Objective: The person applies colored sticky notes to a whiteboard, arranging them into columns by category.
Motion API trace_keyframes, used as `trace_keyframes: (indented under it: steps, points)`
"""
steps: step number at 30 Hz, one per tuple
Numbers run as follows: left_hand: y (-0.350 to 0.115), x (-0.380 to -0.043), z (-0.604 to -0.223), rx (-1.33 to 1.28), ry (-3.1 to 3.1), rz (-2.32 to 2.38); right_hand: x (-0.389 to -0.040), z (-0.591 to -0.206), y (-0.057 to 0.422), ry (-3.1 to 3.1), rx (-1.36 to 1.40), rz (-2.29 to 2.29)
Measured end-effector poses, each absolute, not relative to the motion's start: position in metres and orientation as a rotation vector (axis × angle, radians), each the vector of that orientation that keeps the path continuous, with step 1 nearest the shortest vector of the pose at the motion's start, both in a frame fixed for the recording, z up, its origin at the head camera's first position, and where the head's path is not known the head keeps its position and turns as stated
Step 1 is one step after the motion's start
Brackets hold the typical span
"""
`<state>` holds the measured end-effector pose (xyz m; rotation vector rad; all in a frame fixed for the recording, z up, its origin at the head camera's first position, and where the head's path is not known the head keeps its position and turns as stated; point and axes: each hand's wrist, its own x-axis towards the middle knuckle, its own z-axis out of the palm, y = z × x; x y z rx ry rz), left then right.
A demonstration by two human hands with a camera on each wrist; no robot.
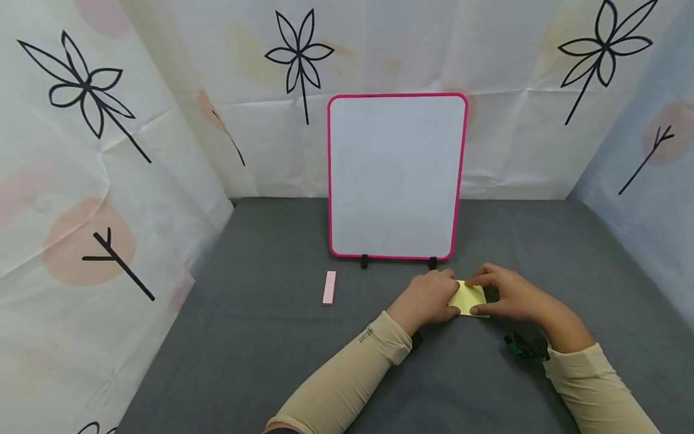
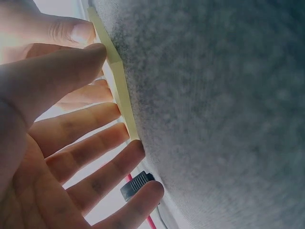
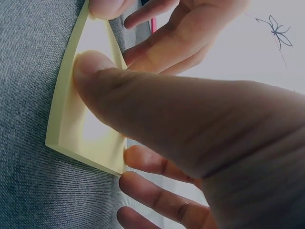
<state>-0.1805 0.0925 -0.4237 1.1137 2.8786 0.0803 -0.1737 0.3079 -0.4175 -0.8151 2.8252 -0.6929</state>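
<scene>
A pad of yellow sticky notes [image 1: 468, 298] lies on the grey cloth, between the two hands. The left hand [image 1: 431, 296] holds its left side, thumb at the near corner and fingertips along the far edge. From the other side the right hand [image 1: 512, 295] grips the pad, thumb near the front edge and index finger at the back. In the right wrist view, the right thumb [image 3: 109, 78] lies on the top face of the pad [image 3: 66, 119]. The left wrist view shows the pad's thick edge [image 2: 121, 90] close to the cloth, with the left fingertips along it.
Behind the hands a whiteboard [image 1: 397, 175] with a pink frame stands on small black feet [image 1: 364, 261]. A narrow pale pink block [image 1: 329, 288] lies left of the hands on the grey cloth [image 1: 260, 349]. Printed curtains [image 1: 379, 54] close off the back and sides.
</scene>
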Motion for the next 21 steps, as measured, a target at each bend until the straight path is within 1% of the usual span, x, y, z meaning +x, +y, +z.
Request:
trace_keyframes:
  steps: [21]
  points:
    - [0.0908,-0.1786,-0.4213,1.108,2.872,0.103,-0.1723,-0.4163,0.3077,2.821,-0.814,-0.711]
